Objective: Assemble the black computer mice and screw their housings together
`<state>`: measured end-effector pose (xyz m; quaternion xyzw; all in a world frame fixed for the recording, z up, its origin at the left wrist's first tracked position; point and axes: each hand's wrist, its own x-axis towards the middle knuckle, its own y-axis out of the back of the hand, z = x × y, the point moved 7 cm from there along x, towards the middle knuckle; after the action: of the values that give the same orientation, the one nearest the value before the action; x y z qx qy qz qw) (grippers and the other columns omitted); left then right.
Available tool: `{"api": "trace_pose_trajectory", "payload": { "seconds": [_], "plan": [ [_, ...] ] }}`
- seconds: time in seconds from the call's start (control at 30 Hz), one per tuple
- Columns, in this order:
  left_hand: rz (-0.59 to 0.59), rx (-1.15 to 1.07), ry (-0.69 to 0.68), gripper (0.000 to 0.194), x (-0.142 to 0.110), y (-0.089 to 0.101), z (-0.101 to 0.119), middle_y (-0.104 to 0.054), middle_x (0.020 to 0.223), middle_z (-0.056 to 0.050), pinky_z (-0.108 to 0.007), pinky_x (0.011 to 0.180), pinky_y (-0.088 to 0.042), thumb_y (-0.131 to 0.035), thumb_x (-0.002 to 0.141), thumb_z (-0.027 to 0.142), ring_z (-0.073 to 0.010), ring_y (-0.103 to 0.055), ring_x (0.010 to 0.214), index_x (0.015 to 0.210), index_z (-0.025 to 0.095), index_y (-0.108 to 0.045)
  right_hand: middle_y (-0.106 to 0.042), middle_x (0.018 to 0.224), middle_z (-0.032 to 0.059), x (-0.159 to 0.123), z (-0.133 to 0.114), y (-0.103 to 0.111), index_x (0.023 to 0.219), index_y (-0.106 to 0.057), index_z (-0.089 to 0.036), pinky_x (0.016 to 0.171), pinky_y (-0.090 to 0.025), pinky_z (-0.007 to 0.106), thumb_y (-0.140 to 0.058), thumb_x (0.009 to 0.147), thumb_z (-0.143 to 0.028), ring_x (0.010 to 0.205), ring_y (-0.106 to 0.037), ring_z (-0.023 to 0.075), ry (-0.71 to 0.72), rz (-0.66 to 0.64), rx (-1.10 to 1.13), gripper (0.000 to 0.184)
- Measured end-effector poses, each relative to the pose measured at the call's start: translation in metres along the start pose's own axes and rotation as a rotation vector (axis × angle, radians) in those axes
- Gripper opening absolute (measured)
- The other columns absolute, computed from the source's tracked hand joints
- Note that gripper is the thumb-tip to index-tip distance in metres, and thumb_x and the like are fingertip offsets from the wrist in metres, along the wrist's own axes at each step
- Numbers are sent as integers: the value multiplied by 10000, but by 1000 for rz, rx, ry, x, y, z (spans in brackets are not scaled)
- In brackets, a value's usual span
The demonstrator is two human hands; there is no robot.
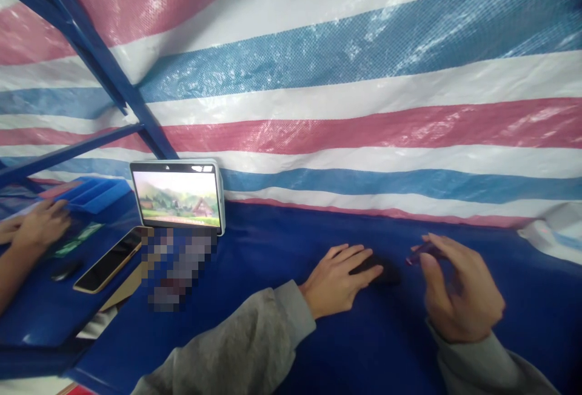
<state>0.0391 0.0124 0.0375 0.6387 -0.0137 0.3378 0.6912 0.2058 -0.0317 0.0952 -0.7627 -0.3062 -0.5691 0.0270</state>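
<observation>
My left hand [339, 280] lies on the blue table cover [282, 249], fingers stretched out flat over a small dark object [386, 272] that peeks out past the fingertips. My right hand [459, 292] hovers just to its right, fingers curled, pinching a small dark reddish piece [421, 253] between thumb and fingertips. What the piece is stays too small to tell. Both arms wear grey sleeves.
A white tablet [177, 196] showing a landscape stands at the back left. A phone [109, 259] lies face up beside it, next to a pixelated patch. Another person's hands [39, 225] work at far left near a blue tray [97, 192]. A striped tarp hangs behind.
</observation>
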Motion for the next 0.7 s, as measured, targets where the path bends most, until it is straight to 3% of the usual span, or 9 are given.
{"api": "trace_pose_trajectory", "payload": {
  "seconds": [0.23, 0.43, 0.57, 0.7],
  "plan": [
    [-10, 10, 5, 373, 1, -1, -1, -496, 1503, -78, -427, 1163, -363, -472, 1023, 245, -224, -421, 1426, 1390, 237, -536, -750, 1077, 52, 1, -7, 2, 1252, -640, -265, 780, -596, 376, -712, 824, -132, 889, -730, 232, -2, 14, 19, 454],
    [0, 3, 3, 370, 0, 0, 0, -508, 1492, -80, -435, 1155, -370, -482, 1015, 234, -230, -436, 1414, 1380, 233, -546, -735, 1134, 75, 1, -8, 0, 1342, -595, -249, 841, -577, 399, -607, 879, -86, 886, -725, 221, 6, -29, 79, 491],
    [-3, -1, 8, 376, 0, -1, -1, -500, 1500, -81, -439, 1159, -364, -481, 1017, 235, -229, -434, 1416, 1389, 241, -536, -755, 1045, 54, -1, -5, -1, 1325, -595, -259, 691, -567, 336, -699, 836, -132, 733, -692, 176, -42, -31, 32, 516],
    [2, -7, 6, 374, 1, 0, 0, -504, 1495, -89, -445, 1152, -371, -482, 1014, 232, -239, -445, 1408, 1382, 232, -544, -743, 1107, 69, -1, -6, -2, 1344, -581, -258, 758, -575, 369, -645, 868, -115, 829, -713, 200, -24, -50, 78, 501]
  ]
}}
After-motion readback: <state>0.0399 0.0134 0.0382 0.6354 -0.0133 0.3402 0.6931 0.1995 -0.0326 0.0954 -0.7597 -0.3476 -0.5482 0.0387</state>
